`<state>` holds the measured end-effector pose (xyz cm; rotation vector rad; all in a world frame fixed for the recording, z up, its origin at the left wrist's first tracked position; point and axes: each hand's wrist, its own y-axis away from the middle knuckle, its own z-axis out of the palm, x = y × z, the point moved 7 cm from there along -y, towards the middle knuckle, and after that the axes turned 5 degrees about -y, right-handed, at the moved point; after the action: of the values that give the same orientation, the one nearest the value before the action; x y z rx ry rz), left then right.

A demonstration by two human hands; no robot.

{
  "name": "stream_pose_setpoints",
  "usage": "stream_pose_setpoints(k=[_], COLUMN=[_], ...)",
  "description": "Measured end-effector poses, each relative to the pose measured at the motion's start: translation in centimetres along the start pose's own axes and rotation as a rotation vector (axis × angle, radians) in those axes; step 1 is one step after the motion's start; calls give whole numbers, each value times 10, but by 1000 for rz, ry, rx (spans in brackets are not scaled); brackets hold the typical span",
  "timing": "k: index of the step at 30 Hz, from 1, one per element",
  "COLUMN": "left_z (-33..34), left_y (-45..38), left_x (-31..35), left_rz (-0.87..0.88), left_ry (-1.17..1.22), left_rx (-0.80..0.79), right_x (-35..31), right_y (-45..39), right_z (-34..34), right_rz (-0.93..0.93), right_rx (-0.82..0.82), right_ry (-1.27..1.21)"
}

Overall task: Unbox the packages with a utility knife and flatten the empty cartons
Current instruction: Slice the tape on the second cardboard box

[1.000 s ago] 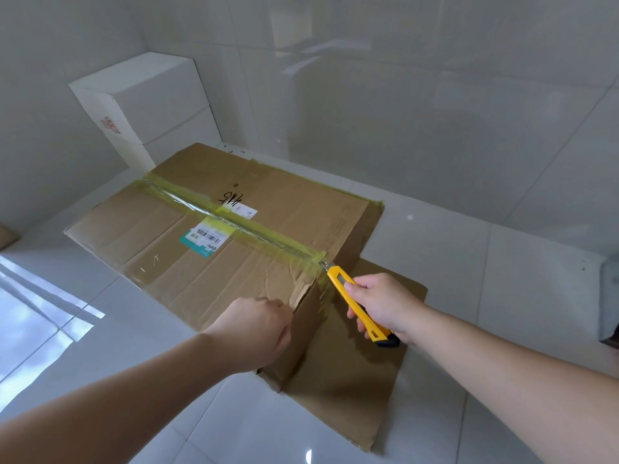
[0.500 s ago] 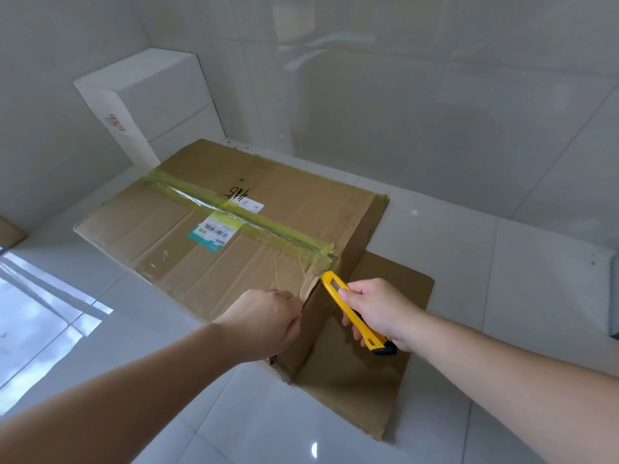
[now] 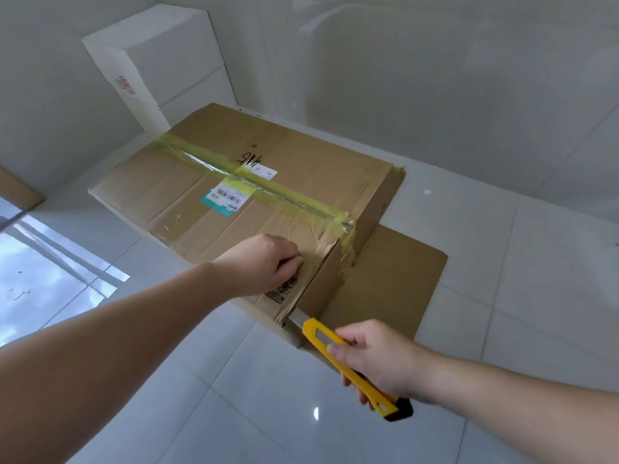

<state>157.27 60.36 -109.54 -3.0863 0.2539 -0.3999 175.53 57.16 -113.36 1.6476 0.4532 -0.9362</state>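
Note:
A large brown carton sits on the white tiled floor, its top seam sealed with yellowish tape and a barcode label beside the seam. My left hand rests on the carton's near top corner with the fingers curled under. My right hand grips a yellow utility knife. Its bare blade touches the bottom of the carton's near corner edge. A flattened piece of cardboard lies on the floor under and beside the carton's right end.
Two white boxes are stacked in the corner behind the carton. Another brown cardboard piece shows at the left edge. Glossy tiled walls close in at the back and left. Bright window light reflects on the floor at left.
My right hand has drawn the knife from the taped seam at the top edge down the carton's near end to its bottom corner. My left hand stayed on the near top corner.

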Motion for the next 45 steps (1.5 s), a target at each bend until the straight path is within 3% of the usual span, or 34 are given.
stream_pose_setpoints(k=[9,14,16,22,29,32,37,45], left_z=[1,3,6,14,19,26,31,-13], left_y=[-4,-4,-8,-20,-21,-14,-8,0], left_x=[-1,2,9,32,41,70,120,-24], left_rz=[-73,-154,-173,-194,-207,-114,137,-343], left_ry=[-28,-168,-244,-414,-371,-325,-254,-338], left_rx=[-84,-152,-215,-338,-462,-518,-361,-93], right_x=[10,4,-7,-18,-28,-45,-75,-100], right_y=[13,18,17,14,7,4,-6,-34], right_z=[-39,-119,-135,-143,-145,-146,-140,-122], right_rz=[157,58,-7,-107,-148,-205,-282,-397], right_rx=[-83,391,477,489,481,498,510,546], right_ry=[128,97,109,74,13,51,234,467])
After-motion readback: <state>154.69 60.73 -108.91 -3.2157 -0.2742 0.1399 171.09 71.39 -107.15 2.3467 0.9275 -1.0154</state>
